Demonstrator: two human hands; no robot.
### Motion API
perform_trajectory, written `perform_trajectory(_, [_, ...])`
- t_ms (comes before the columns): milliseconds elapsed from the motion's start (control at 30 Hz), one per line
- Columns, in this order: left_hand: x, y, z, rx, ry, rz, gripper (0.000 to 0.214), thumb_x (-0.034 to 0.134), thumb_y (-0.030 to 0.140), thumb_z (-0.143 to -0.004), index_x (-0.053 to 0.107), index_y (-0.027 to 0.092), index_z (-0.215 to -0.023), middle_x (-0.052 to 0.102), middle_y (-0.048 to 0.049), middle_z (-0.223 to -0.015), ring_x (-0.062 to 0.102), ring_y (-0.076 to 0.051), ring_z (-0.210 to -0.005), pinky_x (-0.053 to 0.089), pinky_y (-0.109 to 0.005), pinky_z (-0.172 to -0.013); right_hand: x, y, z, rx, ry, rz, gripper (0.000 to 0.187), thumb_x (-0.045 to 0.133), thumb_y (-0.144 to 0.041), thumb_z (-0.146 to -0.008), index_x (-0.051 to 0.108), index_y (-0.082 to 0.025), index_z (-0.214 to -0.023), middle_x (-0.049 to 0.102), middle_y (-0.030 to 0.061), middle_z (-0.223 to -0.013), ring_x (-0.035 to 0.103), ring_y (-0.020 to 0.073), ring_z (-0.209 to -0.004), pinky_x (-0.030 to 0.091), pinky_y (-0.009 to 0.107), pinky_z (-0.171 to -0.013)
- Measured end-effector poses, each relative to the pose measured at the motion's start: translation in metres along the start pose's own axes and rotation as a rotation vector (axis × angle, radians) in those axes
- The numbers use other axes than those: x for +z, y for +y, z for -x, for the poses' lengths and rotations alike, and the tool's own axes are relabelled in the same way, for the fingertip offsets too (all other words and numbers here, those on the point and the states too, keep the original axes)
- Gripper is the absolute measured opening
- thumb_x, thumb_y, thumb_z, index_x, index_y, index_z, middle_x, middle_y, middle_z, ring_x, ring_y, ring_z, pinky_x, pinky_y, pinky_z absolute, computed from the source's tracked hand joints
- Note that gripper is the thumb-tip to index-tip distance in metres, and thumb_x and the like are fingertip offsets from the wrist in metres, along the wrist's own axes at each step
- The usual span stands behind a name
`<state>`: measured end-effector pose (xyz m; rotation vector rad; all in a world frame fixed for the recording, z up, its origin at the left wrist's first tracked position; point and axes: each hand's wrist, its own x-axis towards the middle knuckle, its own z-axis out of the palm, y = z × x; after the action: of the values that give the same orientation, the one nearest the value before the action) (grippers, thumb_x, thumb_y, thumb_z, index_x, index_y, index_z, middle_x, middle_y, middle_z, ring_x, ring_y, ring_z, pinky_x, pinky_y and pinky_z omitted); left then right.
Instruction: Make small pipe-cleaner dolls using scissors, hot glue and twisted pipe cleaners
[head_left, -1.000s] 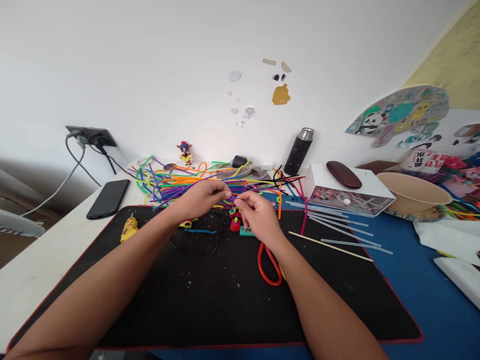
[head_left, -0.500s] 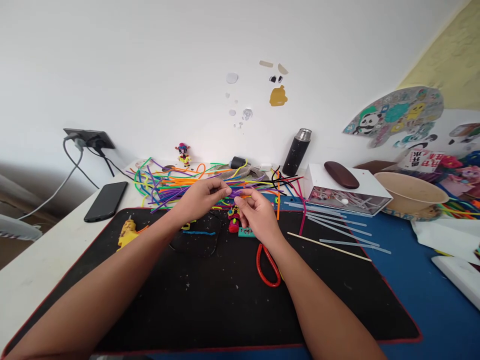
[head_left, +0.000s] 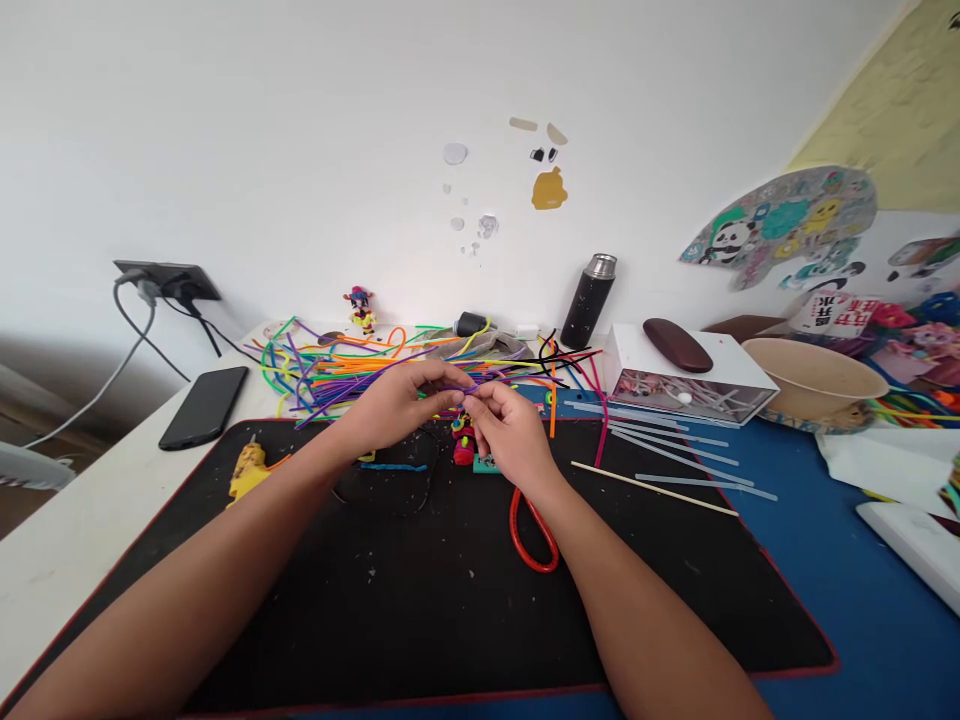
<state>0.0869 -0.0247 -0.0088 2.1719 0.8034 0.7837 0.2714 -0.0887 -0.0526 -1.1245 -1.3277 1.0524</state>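
Note:
My left hand (head_left: 401, 400) and my right hand (head_left: 510, 430) meet fingertip to fingertip above the far edge of a black mat (head_left: 420, 590). Both pinch a thin purple pipe cleaner (head_left: 463, 397) between them. Behind the hands lies a heap of coloured pipe cleaners (head_left: 352, 365). Just below the fingers a small red and multicoloured pipe-cleaner figure (head_left: 463, 445) rests beside a teal block (head_left: 486, 465). Red-handled scissors (head_left: 532, 530) lie partly under my right wrist.
A yellow glue gun (head_left: 246, 470), a black phone (head_left: 204, 405), clear glue sticks (head_left: 675, 450), a wooden skewer (head_left: 652, 488), a black flask (head_left: 588, 300), a white box (head_left: 682, 380) with a brown case, and a paper bowl (head_left: 814, 380) surround the mat.
My hands have drawn closer, so the fingertips now touch on the purple pipe cleaner. The camera has shifted slightly.

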Motion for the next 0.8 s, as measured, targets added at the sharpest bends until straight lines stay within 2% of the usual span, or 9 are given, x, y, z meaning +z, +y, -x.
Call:
perform_trajectory(233, [-0.0015, -0.003, -0.001, -0.107, 0.008, 0.027, 0.031, 0.07, 0.045, -0.09, 0.08, 0.019, -0.103, 0.081, -0.0059, -0.097, 0.074, -0.023, -0.089, 0.058, -0.033, -0.08, 0.0003, 0.0007, 0.0002, 0.032, -0.002, -0.01, 0.022, 0.061, -0.042, -0.094, 0.062, -0.021, -0.09, 0.054, -0.0095, -0.053, 0.047, 0.0087, -0.038, 0.038, 0.021, -0.04])
perform_trajectory(433, [0.0006, -0.003, -0.0012, -0.162, 0.029, 0.182, 0.026, 0.076, 0.041, -0.086, 0.077, 0.017, -0.097, 0.08, -0.0047, -0.091, 0.073, -0.019, -0.08, 0.059, -0.029, -0.073, -0.002, 0.0033, -0.0027, 0.033, -0.017, -0.058, 0.023, 0.062, -0.044, -0.094, 0.064, -0.021, -0.095, 0.055, -0.0094, -0.054, 0.048, 0.0088, -0.037, 0.038, 0.021, -0.039])
perform_trajectory(667, [0.0, -0.001, -0.0003, -0.163, -0.037, 0.294, 0.028, 0.079, 0.042, -0.086, 0.077, 0.017, -0.098, 0.077, -0.0039, -0.084, 0.072, -0.017, -0.074, 0.06, -0.029, -0.073, -0.0032, 0.004, -0.004, 0.045, -0.017, -0.107, 0.024, 0.065, -0.044, -0.092, 0.064, -0.02, -0.091, 0.055, -0.0088, -0.052, 0.047, 0.0088, -0.037, 0.036, 0.021, -0.038])
perform_trajectory(800, [-0.0028, 0.0008, -0.0003, -0.161, -0.091, 0.324, 0.027, 0.08, 0.041, -0.086, 0.077, 0.016, -0.097, 0.078, -0.0055, -0.085, 0.073, -0.018, -0.078, 0.061, -0.029, -0.074, -0.0036, 0.0029, -0.0039, 0.066, -0.02, -0.153, 0.027, 0.068, -0.047, -0.09, 0.064, -0.02, -0.09, 0.055, -0.0084, -0.052, 0.047, 0.0088, -0.036, 0.032, 0.021, -0.037])
